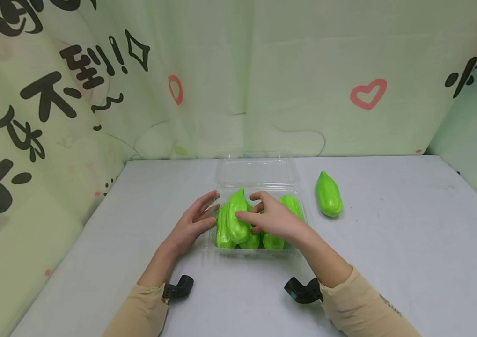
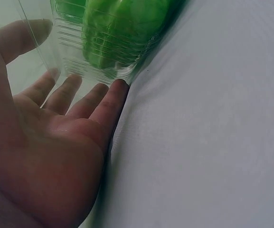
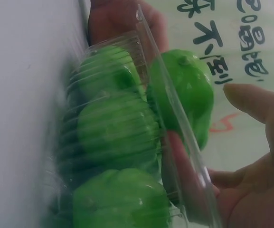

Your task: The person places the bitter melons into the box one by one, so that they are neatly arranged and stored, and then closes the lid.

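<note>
You have one left hand (image 1: 189, 227), one right hand (image 1: 279, 216), two black wrist cameras (image 1: 180, 287) and one clear box (image 1: 257, 172). At least four green peppers (image 1: 236, 229) are in it; your right hand hides the full count. One pepper (image 1: 329, 194) lies outside.

Inside clear container (image 3: 204, 184): three green peppers (image 3: 120, 127) in row. Partly above container's rim: fourth pepper (image 3: 189, 88). Across same rim: right hand (image 3: 258, 192), thumb above it. Beyond container: left hand (image 3: 113, 23), printed curtain (image 3: 269, 52).

Pale green curtain (image 1: 297, 61) behind white table (image 1: 407, 252)
</note>
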Demonstrator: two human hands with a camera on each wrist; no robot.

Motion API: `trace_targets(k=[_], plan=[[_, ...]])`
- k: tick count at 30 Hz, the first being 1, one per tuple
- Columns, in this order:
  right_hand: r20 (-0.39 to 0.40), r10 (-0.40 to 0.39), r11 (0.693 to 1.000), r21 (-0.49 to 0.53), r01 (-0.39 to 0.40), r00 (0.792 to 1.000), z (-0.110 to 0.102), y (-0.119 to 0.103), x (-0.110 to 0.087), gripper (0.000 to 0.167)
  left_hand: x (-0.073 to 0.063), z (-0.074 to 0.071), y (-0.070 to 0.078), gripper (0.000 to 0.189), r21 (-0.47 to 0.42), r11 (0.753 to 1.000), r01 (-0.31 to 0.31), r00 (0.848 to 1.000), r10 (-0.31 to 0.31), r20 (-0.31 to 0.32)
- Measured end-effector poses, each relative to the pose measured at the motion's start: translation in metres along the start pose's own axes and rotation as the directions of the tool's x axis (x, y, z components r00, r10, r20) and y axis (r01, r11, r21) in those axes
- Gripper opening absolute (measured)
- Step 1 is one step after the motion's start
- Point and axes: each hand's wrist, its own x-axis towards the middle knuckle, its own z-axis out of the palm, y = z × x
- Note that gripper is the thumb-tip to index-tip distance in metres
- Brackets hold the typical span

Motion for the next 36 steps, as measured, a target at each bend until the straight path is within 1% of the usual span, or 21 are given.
trace_targets(k=[5, 12, 19, 23, 26, 30, 36], plan=[[0.016, -0.01, 0.999, 0.038, 0.009, 1.0, -0.007, 0.0, -0.002, 0.076, 0.0, -0.001, 0.0, 0.069, 0.0, 1.0, -0.011, 1.0, 0.011, 0.001], [0.029, -0.027, 0.995, 0.096, 0.024, 0.999, -0.022, 0.0, -0.005, 0.077, 0.0, -0.001, 0.001, 0.068, -0.005, 1.0, -0.015, 1.0, 0.015, 0.004], [0.006, -0.063, 0.991, 0.122, 0.061, 0.998, -0.045, 0.002, -0.011, 0.078, 0.0, -0.002, -0.001, 0.07, 0.0, 1.0, -0.014, 1.0, 0.014, 0.013], [-0.03, -0.098, 0.981, 0.167, 0.101, 0.995, -0.064, 0.004, -0.016, 0.076, 0.0, -0.001, -0.002, 0.07, 0.001, 1.0, -0.015, 1.0, 0.015, 0.015], [-0.068, -0.106, 0.981, 0.154, 0.115, 0.992, -0.082, 0.007, -0.021, 0.078, 0.0, -0.001, -0.002, 0.07, 0.002, 1.0, -0.016, 1.0, 0.016, 0.014], [-0.127, -0.087, 0.99, 0.103, 0.101, 0.988, -0.104, 0.013, -0.027, 0.082, 0.0, 0.0, -0.002, 0.07, 0.009, 1.0, -0.013, 1.0, 0.013, 0.01], [-0.192, -0.04, 0.996, 0.076, 0.056, 0.981, -0.127, 0.026, -0.03, 0.088, 0.0, -0.001, -0.002, 0.07, 0.009, 1.0, -0.013, 1.0, 0.013, 0.003]])
